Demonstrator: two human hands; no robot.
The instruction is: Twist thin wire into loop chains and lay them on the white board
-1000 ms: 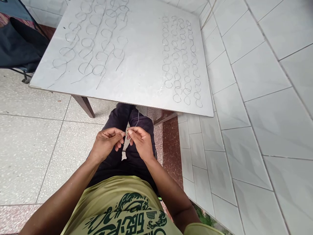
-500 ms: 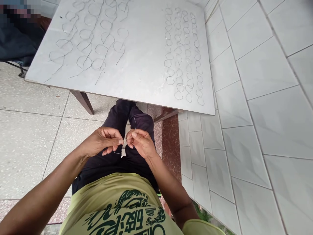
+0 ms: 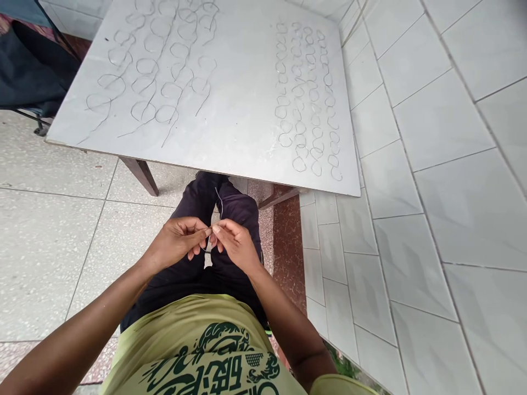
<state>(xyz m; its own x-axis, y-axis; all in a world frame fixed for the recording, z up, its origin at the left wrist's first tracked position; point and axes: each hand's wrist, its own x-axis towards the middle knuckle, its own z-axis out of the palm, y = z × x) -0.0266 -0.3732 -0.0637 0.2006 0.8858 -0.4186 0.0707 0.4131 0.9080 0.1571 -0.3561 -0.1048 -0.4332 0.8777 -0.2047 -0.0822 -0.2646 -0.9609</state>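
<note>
Over my lap, my left hand and my right hand meet fingertip to fingertip. Both pinch a thin piece of wire. One end of it sticks up beyond my right fingers in a slight curve, and a bit shows below the fingertips. The part between the fingers is hidden. Beyond my hands, a white table carries rows of thin wire pieces. On its left lie larger looped wires with long tails; on its right lie smaller chains of S-shaped wire curves.
The table's near edge runs just past my knees, with a wooden leg at the left. A tiled white wall rises close on the right. A dark cloth-covered chair stands at the far left on the speckled floor.
My right fingers have moved in to touch the left fingertips, now pinching at the same spot. The upright wire end has shifted left. The view has moved slightly.
</note>
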